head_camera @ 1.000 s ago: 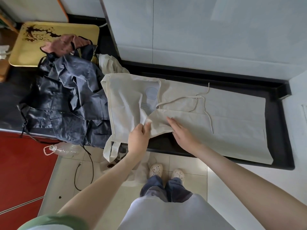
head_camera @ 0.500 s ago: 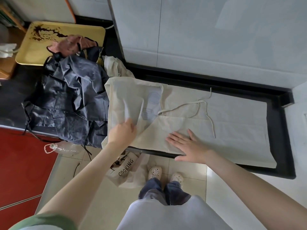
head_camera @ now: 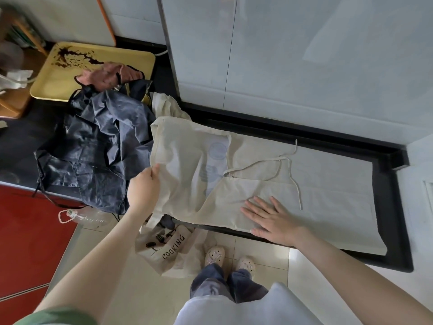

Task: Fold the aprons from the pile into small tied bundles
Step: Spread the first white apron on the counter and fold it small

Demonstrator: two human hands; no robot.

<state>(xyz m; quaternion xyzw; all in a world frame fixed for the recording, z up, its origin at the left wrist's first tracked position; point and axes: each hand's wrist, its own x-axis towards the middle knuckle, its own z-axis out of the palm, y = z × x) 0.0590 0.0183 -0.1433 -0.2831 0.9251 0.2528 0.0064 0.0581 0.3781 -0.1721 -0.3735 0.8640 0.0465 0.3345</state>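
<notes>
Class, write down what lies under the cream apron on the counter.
The black counter shows round the cream apron, so it lies beneath. The left hand holds one end up beside the navy aprons. Anything under the flat cloth is hidden.

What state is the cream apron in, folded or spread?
Partly folded: the cream apron lies flat with one flap turned over it, pressed by the right hand.
</notes>
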